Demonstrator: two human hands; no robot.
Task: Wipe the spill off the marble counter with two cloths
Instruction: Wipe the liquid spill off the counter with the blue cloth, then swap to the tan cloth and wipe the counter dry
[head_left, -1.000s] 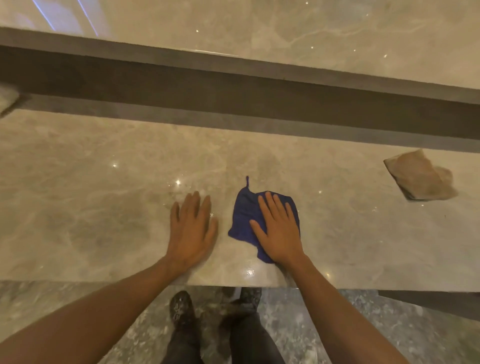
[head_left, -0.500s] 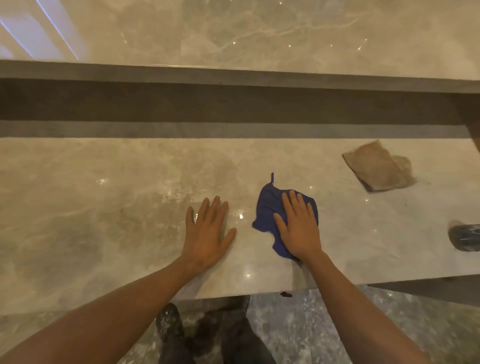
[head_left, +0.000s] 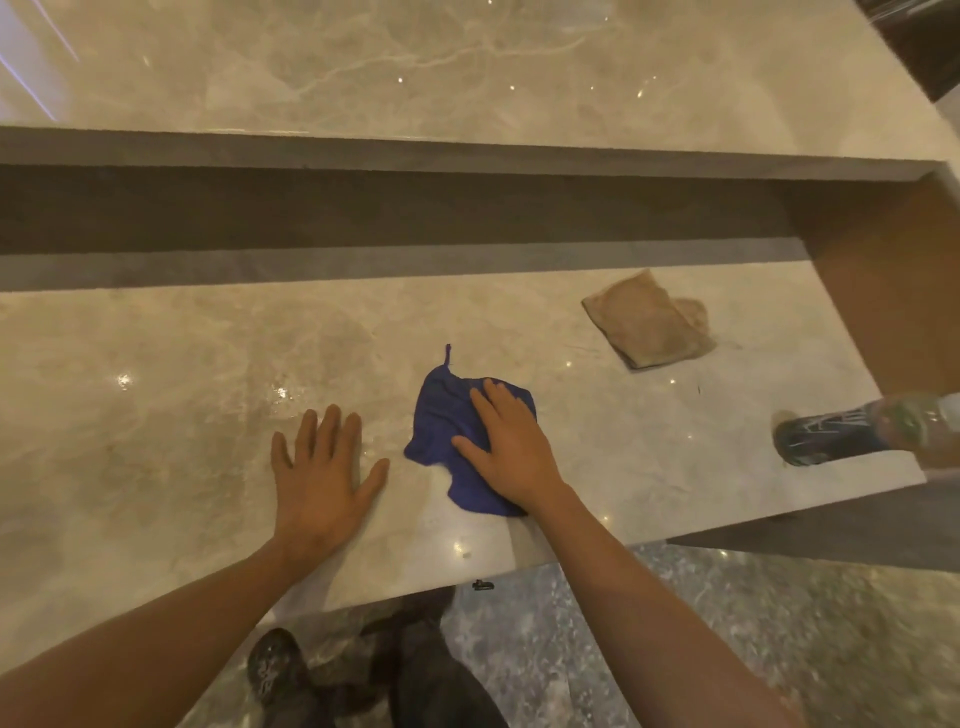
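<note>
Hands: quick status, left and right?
Left hand: open, flat on the marble counter, holding nothing.
Right hand: open, pressing flat on the blue cloth.

Speckled grey stone floor (head_left: 753, 639), glossy.

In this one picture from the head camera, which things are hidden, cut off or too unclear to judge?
- Blue cloth, head view: its right part is hidden under the right hand.
- Bottle, head view: lying on the counter, cut off by the right frame edge and blurred; its label is unreadable.
- Spill: glare on the counter hides whether any liquid remains.
- Brown cloth: wet or dry cannot be told.
- Left hand: flat on the counter, palm side hidden.
</note>
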